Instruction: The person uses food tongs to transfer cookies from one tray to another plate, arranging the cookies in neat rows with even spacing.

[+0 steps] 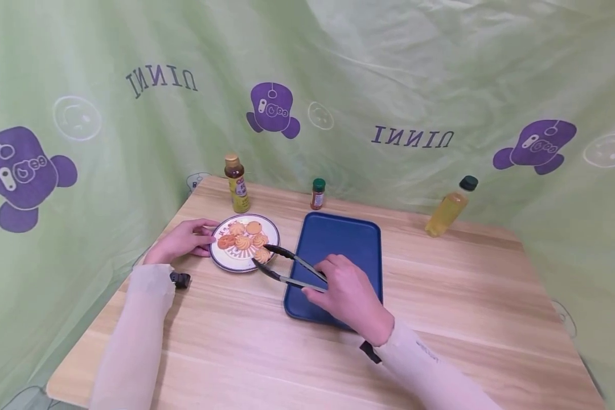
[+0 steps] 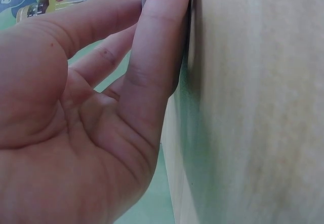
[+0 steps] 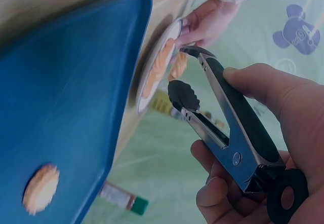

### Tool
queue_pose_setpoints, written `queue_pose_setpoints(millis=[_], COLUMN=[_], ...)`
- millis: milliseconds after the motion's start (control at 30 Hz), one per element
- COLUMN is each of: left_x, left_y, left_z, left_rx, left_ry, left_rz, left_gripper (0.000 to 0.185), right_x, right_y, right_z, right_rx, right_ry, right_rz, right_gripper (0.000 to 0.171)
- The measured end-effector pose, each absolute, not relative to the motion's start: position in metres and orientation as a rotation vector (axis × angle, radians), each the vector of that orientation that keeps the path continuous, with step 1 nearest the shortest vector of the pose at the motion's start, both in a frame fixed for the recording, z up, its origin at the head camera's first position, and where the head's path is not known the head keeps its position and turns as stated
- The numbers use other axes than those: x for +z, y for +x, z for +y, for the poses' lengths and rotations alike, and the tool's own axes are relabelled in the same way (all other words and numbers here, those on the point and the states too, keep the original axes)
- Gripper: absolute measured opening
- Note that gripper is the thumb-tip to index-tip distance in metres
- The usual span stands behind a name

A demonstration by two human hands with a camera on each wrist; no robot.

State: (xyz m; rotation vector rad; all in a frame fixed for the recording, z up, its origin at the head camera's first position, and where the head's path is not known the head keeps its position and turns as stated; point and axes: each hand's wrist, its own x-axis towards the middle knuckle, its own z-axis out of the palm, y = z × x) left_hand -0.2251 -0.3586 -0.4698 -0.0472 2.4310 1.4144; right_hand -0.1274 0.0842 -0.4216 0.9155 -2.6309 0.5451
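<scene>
My left hand (image 1: 187, 239) holds the left edge of a white plate (image 1: 270, 232) with a dark rim; several round cookies (image 1: 242, 242) lie on it. In the left wrist view the fingers (image 2: 154, 57) reach up to the plate's edge, low beside the tabletop. My right hand (image 1: 348, 293) grips black-and-silver tongs (image 1: 297, 282), thumb on one arm and fingers round the other. Between the black tips is a swirled cookie (image 3: 178, 66) at the plate's near right side. Under the right hand lies a blue tray (image 1: 338, 233); the right wrist view shows one cookie (image 3: 41, 189) on it.
Behind the plate stands a sauce bottle (image 1: 238, 191) with a gold cap. A small green-capped spice jar (image 1: 318, 195) is behind the tray. An oil bottle (image 1: 446, 213) stands at the back right. Green printed cloth (image 1: 348, 97) hangs round the wooden table (image 1: 441, 296).
</scene>
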Motion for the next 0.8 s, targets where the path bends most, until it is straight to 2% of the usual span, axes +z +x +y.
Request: queue_pose_setpoints(millis=[333,800], left_x=[-0.467,-0.471], left_y=[-0.223,-0.226], left_z=[-0.356,-0.357], left_rx=[1.446,1.458], left_ry=[-0.029,-0.025], left_rz=[2.423,2.415], left_gripper=[0.060,0.061], right_x=[-0.429,-0.427], right_y=[-0.141,-0.152], right_z=[0.047,0.018], right_rx=[0.535,0.529], right_ry=[1.009,1.001], right_rz=[-2.641,-2.668], right_gripper=[0.042,0.036])
